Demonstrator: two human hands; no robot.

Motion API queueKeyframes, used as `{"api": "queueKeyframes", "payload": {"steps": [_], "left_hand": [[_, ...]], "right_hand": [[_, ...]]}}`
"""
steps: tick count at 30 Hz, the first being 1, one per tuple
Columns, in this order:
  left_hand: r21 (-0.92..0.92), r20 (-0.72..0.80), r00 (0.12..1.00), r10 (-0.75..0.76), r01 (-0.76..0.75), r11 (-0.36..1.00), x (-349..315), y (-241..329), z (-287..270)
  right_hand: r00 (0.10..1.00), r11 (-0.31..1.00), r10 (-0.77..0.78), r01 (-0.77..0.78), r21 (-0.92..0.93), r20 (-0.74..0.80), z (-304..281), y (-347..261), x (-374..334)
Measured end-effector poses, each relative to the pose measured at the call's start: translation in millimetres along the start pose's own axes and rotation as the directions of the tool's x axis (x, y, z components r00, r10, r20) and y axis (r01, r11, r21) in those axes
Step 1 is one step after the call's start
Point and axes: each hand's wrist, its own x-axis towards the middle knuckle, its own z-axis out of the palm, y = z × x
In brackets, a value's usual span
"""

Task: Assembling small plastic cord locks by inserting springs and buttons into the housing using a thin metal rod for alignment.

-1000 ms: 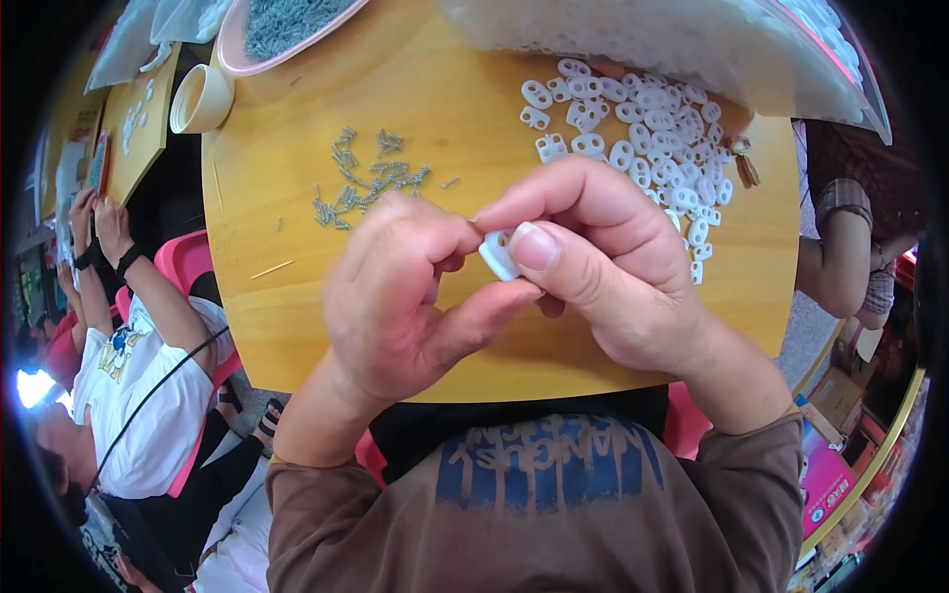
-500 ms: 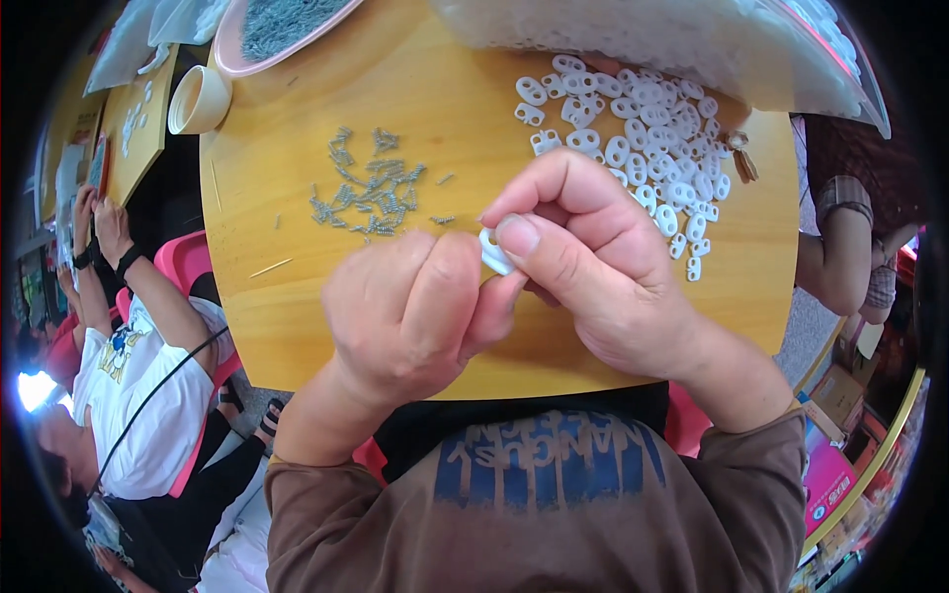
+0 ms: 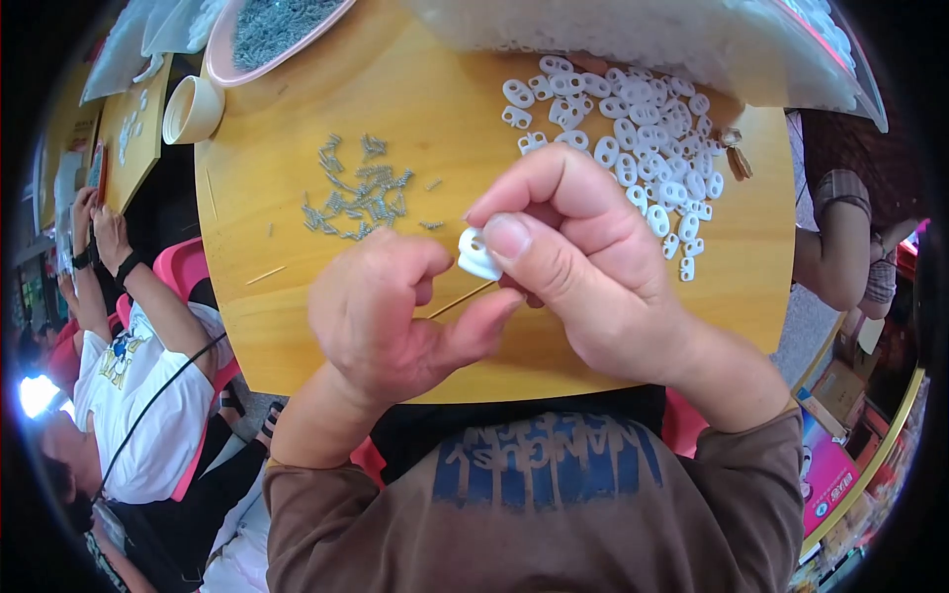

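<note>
Pulled apart from the glossy white oval plastic piece since the earlier frame, the left hand has thumb and forefinger wide apart. Below both hands lies a yellow-brown wooden table. Beyond the right hand spread white two-holed plastic pieces; beyond the left, small silvery coil springs. Between the hands, right thumb and fingers pinch the piece; a thin tan stick shows below. A firm, steady pinch, fingertips clear of its opening, should serve best.
</note>
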Motion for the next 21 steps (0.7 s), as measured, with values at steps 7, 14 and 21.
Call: {"api": "queueKeyframes", "payload": {"steps": [7,14,21], "left_hand": [[-0.076,0.025,0.998,0.049,-0.047,0.996,7,-4,2],[-0.068,0.053,0.978,0.201,-0.197,0.978,7,-10,1],[-0.122,-0.035,0.965,0.261,-0.263,0.957,10,-11,3]], "right_hand": [[0.993,0.965,-0.077,0.096,-0.246,0.085,-2,0,0],[0.994,0.984,-0.044,0.061,-0.168,0.103,1,1,-2],[0.985,0.963,0.06,-0.099,0.249,0.163,6,-5,-4]]}}
